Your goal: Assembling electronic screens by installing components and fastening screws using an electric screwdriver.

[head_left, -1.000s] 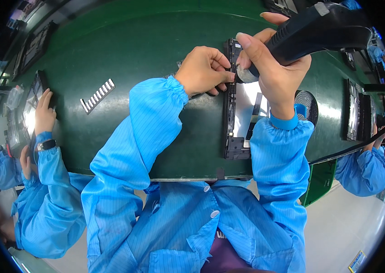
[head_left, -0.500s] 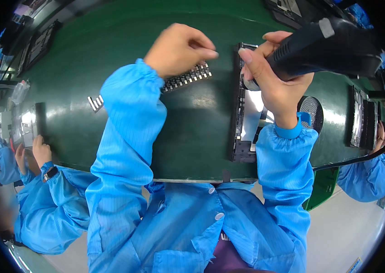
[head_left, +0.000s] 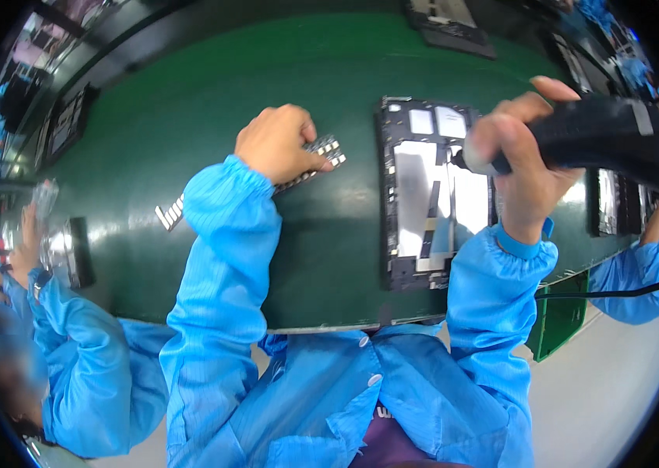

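Observation:
My left hand [head_left: 276, 147] is closed, thumb and fingertips pinched at the far end of a strip of small black-and-white parts [head_left: 335, 150] lying slantwise on the green table. My wrist and sleeve cover the strip's middle. In my right hand [head_left: 530, 160] is a bulky black handheld tool [head_left: 602, 136] with a band of grey tape, fingers wrapped round its narrower front end. Its dark tip hangs over a flat, opened tablet-like device [head_left: 413, 195]. That device has a black frame, silver-white panels and a dark strip down its middle; my hand and sleeve hide its right edge.
Another dark panelled unit [head_left: 454, 27] lies at the far edge, with one more [head_left: 606, 201] at the right. A black cable [head_left: 618, 292] runs along the right side. To my left sits a co-worker in a blue sleeve [head_left: 91, 359]; another person's sleeve [head_left: 633, 273] shows at the right.
My left hand has come down and nearer onto the strip's end. The right hand and tool have shifted right, uncovering more of the device. The whole view has also shifted.

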`<action>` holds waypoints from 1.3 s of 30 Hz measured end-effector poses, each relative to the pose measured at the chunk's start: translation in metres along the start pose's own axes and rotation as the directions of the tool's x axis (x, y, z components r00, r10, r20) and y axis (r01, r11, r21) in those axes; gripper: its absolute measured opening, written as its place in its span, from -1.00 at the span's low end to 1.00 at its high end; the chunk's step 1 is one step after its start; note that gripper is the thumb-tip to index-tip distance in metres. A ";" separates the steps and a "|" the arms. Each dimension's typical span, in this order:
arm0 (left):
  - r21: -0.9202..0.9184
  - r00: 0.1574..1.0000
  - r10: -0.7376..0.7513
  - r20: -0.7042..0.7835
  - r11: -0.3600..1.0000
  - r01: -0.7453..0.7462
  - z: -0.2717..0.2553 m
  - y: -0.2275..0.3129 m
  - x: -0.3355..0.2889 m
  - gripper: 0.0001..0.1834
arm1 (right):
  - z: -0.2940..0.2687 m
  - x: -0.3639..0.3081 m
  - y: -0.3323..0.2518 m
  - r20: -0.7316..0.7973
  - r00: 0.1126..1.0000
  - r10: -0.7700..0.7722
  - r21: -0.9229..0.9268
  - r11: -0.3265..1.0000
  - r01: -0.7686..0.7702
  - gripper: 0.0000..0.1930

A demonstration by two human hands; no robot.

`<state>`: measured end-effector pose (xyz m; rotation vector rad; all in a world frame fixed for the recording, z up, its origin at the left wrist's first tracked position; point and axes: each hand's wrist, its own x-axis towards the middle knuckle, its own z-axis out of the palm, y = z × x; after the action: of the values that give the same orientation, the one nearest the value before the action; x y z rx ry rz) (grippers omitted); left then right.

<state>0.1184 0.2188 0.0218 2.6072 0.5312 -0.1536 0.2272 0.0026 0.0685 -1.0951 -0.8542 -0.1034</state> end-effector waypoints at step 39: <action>-0.277 0.962 0.270 -0.039 0.922 -0.270 0.017 0.038 -0.015 -0.94 | -0.136 -0.021 0.015 -0.317 0.946 0.075 -0.264 0.950 -0.164 -0.71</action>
<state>0.1199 0.1746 0.0262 2.3702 0.1714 0.0126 0.2959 -0.1074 0.0192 -1.3611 -0.5014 -0.2940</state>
